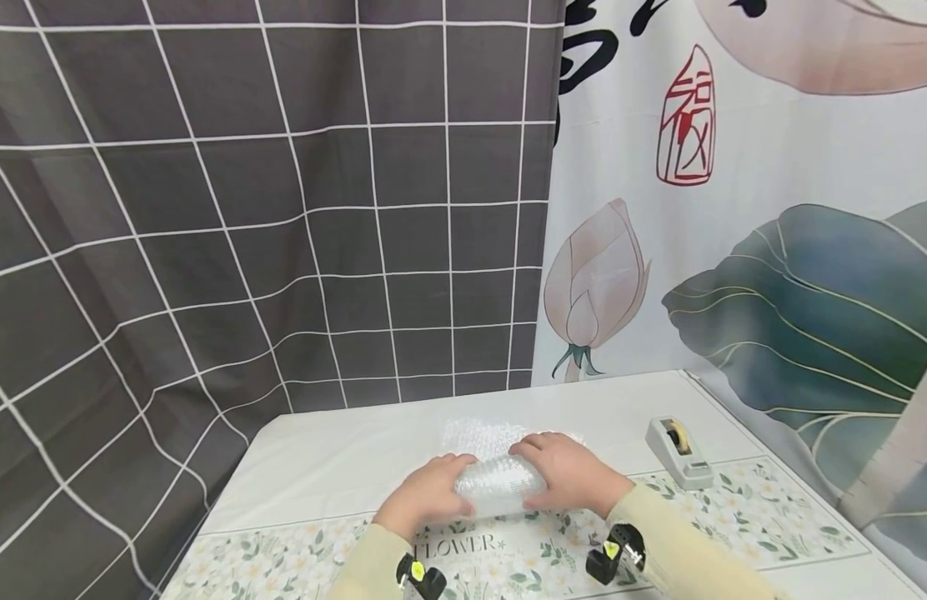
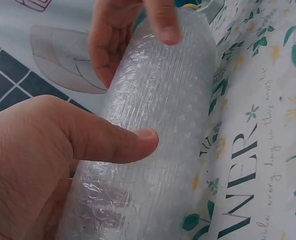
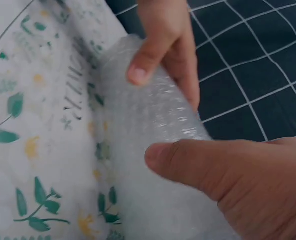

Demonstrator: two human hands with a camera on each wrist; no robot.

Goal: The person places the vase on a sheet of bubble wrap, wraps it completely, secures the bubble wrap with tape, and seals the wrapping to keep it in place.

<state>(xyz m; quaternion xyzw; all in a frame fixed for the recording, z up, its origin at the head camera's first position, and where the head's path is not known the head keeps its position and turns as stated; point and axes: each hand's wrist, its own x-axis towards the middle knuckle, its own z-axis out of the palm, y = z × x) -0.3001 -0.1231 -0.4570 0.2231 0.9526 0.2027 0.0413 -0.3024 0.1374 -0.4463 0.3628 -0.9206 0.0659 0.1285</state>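
A roll of clear bubble wrap lies crosswise between my two hands above the flowered table cover. My left hand grips its left end, the thumb across the near side. At the other end my right hand grips it the same way. In the left wrist view the bubble wrap shows ridged layers, with the left thumb pressed on it. The right wrist view has the right thumb lying over the bubble wrap. Whatever is inside the roll is hidden. Behind it a flat stretch of the wrap spreads on the table.
A white tape dispenser with a yellowish roll stands at the right of the table. The cover has a flower-printed band with lettering. A dark checked curtain hangs behind and left, a lotus-printed cloth at the right.
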